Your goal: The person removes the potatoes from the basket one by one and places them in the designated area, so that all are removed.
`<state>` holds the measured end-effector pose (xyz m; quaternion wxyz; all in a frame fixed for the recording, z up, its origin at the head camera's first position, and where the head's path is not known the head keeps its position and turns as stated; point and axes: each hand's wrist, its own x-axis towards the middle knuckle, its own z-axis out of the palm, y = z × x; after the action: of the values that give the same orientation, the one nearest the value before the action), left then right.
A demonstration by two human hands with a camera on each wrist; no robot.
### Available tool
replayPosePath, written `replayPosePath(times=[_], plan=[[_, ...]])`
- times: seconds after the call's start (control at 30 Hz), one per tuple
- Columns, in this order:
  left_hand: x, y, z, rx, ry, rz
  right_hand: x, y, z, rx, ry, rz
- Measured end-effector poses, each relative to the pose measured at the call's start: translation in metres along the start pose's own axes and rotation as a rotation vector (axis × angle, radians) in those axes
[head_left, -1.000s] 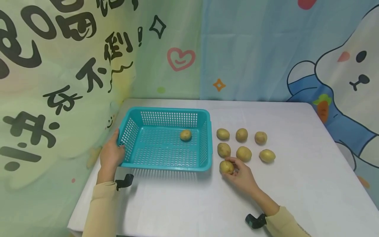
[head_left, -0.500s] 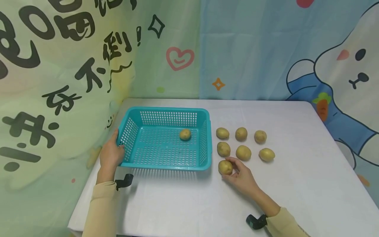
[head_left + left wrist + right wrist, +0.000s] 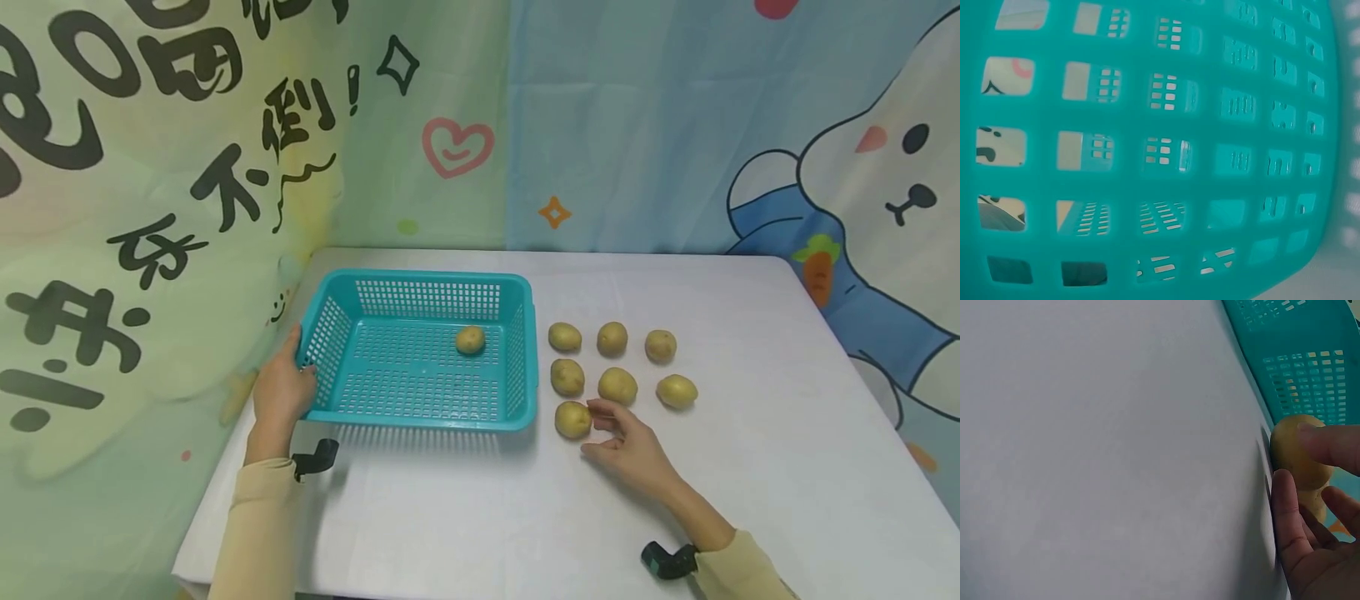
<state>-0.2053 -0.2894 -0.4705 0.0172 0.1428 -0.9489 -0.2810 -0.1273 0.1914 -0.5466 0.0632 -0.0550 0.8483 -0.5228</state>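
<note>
In the head view my left hand (image 3: 281,392) grips the left rim of a teal plastic basket (image 3: 420,421). That basket's perforated wall (image 3: 1135,175) fills the left wrist view, which does not show the hand. One potato (image 3: 470,340) lies inside, right of the middle. My right hand (image 3: 630,450) is just right of the nearest potato (image 3: 573,420) on the table, fingers spread and loosely bent, holding nothing. In the right wrist view thumb and fingers are around this potato (image 3: 1297,453); whether a fingertip still touches it I cannot tell.
Several more potatoes stand in rows right of the basket, among them one potato (image 3: 617,387) close behind my right hand and another potato (image 3: 677,392) farther right. The white-covered table (image 3: 465,517) meets a printed curtain (image 3: 637,125) at the back.
My right hand has let go of the nearest potato and drawn back a little to the right. The potato stays on the table. The left hand and basket have not moved.
</note>
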Motion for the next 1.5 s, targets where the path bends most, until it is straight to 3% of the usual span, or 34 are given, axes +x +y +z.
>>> replayPosePath(times=[0.2, 0.4, 0.57, 0.7, 0.8, 1.0, 1.17, 1.23, 1.4, 1.5], plan=[[0.002, 0.004, -0.004, 0.003, 0.001, 0.015, -0.003, 0.0, -0.007, 0.017, 0.013, -0.019], [0.001, 0.005, -0.005, 0.005, 0.0, 0.01, 0.003, -0.009, -0.025, -0.034, 0.056, -0.086], [0.001, 0.005, -0.004, 0.037, 0.012, 0.017, 0.022, -0.032, -0.039, -0.046, 0.116, -0.157], [0.003, 0.005, -0.004, 0.05, 0.018, 0.03, 0.042, -0.06, -0.036, -0.026, 0.145, -0.207], [0.003, 0.004, -0.004, 0.05, 0.014, 0.029, 0.059, -0.085, -0.026, 0.006, 0.098, -0.233], [-0.001, 0.0, 0.0, 0.026, 0.006, 0.003, 0.093, -0.115, 0.009, 0.051, -0.108, -0.247], [-0.007, -0.002, 0.004, 0.022, 0.01, -0.002, 0.119, -0.124, 0.041, -0.069, -0.22, -0.314], [-0.007, -0.001, 0.004, 0.021, 0.013, 0.005, 0.129, -0.123, 0.05, -0.159, -0.224, -0.343], [-0.005, 0.0, 0.003, 0.026, 0.016, 0.005, 0.148, -0.121, 0.067, -0.567, -0.175, -0.343], [-0.002, -0.001, 0.002, 0.035, 0.021, 0.011, 0.157, -0.124, 0.074, -0.784, -0.189, -0.319]])
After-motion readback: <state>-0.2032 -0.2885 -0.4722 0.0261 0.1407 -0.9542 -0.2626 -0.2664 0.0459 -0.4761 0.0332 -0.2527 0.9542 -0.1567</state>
